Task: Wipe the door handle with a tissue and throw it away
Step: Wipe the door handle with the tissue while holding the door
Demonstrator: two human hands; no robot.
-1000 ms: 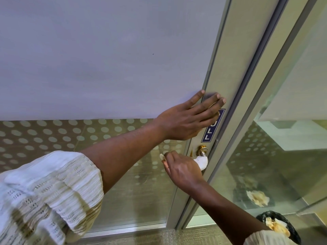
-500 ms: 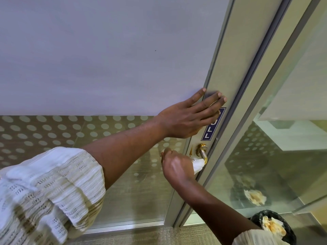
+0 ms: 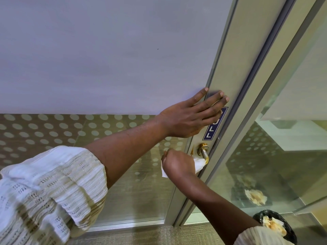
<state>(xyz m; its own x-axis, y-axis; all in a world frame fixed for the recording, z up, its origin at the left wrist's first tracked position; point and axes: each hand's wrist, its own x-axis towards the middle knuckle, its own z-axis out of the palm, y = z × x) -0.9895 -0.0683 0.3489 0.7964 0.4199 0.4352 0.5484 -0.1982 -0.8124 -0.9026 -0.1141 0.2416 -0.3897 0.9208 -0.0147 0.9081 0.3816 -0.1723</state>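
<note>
1. A glass door point(image 3: 106, 50) fills most of the view; its upper part is frosted pale grey.
2. Below the frosting runs a band of pale dots point(image 3: 53, 131) on clear glass.
3. A grey metal door frame point(image 3: 228, 71) slants down the right side, with a dark seal strip point(image 3: 269, 48) beside it.
4. A blue sign point(image 3: 213, 129) with white letters is fixed to the frame.
5. To the right, a glass side panel point(image 3: 283, 165) shows soft reflections.
6. The floor point(image 3: 141, 236) is beige carpet.
7. A black-lined bin point(image 3: 281, 225) stands at the lower right.
</note>
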